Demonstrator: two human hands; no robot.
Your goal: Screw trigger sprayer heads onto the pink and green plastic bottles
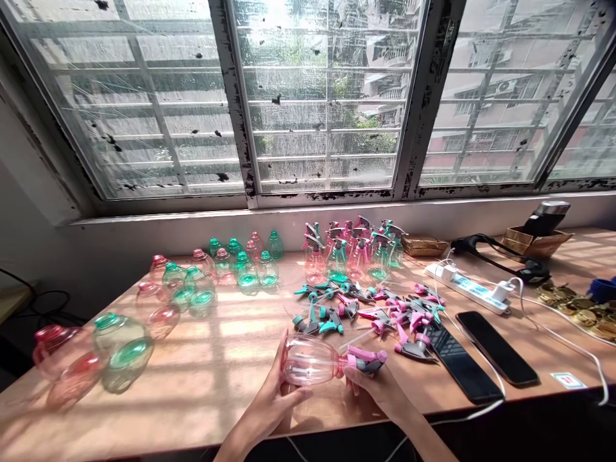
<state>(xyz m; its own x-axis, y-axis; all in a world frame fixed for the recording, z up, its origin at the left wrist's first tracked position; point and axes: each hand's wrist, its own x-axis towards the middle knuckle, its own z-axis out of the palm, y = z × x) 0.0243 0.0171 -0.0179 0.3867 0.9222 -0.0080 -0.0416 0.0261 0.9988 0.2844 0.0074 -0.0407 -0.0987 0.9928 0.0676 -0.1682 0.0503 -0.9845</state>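
A clear pink spray bottle (308, 359) lies sideways between my hands above the front of the table. My left hand (276, 391) is closed around its base end. At the neck, my right hand (368, 385) grips the pink and grey spray head (366, 359), which sits at the bottle's mouth. Whether it is fully screwed on I cannot tell. Just beyond my hands lies a pile of loose spray heads (351, 305) in pink, teal and grey, several with thin tubes.
Topless pink and green bottles (124, 350) stand along the left. Bottles with spray heads (357, 260) stand by the wall. To the right are two phones (495, 346), a white power strip (466, 289) with cables, a black strap (500, 256) and gold-coloured pieces (580, 311).
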